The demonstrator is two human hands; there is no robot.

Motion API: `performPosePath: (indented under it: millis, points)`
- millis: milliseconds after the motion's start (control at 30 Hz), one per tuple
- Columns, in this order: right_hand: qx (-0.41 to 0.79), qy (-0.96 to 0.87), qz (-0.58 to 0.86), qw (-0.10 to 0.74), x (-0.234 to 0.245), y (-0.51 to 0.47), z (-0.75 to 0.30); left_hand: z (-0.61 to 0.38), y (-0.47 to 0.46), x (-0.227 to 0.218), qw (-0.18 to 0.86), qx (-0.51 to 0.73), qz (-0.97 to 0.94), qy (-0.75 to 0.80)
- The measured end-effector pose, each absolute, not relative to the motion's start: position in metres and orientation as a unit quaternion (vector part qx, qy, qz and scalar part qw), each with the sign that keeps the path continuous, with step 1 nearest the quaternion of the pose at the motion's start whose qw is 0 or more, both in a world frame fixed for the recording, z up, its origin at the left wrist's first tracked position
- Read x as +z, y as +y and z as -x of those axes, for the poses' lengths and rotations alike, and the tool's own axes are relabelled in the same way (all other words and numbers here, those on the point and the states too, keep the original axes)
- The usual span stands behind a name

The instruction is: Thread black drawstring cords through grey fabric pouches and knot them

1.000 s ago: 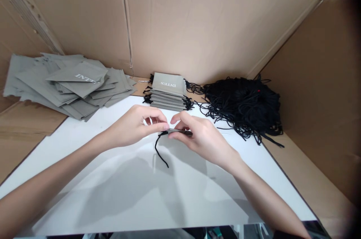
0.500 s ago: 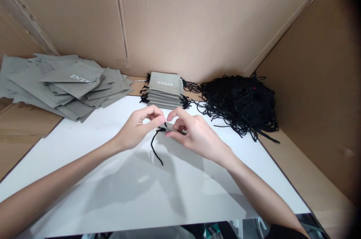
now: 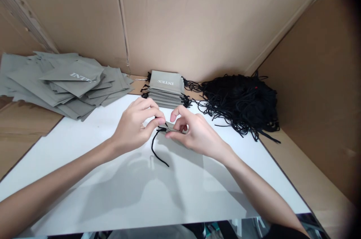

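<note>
Over the middle of the white sheet (image 3: 84,178) both hands meet. My right hand (image 3: 194,133) pinches a small grey pouch (image 3: 172,129), seen edge-on between thumb and fingers. My left hand (image 3: 135,126) pinches a black cord (image 3: 155,148) at the pouch's left end; the cord's loose tail hangs down and curls onto the sheet.
A neat stack of grey pouches with cords (image 3: 166,90) stands behind the hands. A loose heap of flat grey pouches (image 3: 64,82) lies at the back left. A tangle of black cords (image 3: 239,101) fills the back right. Cardboard walls (image 3: 197,20) close in the back and sides.
My left hand's fingers have closed in on the cord at the pouch's end. The cord's tail has swung slightly to the right. The right hand has stayed nearly still.
</note>
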State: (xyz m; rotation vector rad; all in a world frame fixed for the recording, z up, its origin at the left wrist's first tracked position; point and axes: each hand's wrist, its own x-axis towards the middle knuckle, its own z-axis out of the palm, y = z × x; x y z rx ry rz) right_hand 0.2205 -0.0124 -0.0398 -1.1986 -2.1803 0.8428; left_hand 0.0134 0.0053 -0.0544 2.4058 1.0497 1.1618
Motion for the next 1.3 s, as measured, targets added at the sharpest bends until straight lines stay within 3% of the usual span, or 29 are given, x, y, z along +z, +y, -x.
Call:
performPosePath:
  millis: [133,433,900,1133,1233,1300]
  points:
    - [0.306,-0.798,0.447,0.263,-0.041,-0.011,-0.221,-0.017,0.007,-0.057,0.258,0.426,-0.767,0.405]
    - [0.287,-0.783,0.466,0.296,-0.045,-0.003,-0.228,-0.002,0.028,-0.053,0.550,0.312,-0.660,0.405]
    - [0.187,-0.791,0.466,0.350,-0.051,-0.009,-0.220,-0.023,0.003,-0.058,0.573,0.441,-0.528,0.446]
    - [-0.086,-0.825,0.438,0.347,-0.070,-0.012,-0.213,-0.033,-0.003,-0.065,0.628,0.459,-0.416,0.471]
    - [-0.117,-0.832,0.417,0.346,-0.073,-0.009,-0.213,-0.033,0.000,-0.069,0.593,0.465,-0.465,0.464]
    - [-0.094,-0.832,0.422,0.348,-0.073,-0.008,-0.214,-0.029,0.002,-0.072,0.512,0.475,-0.556,0.450]
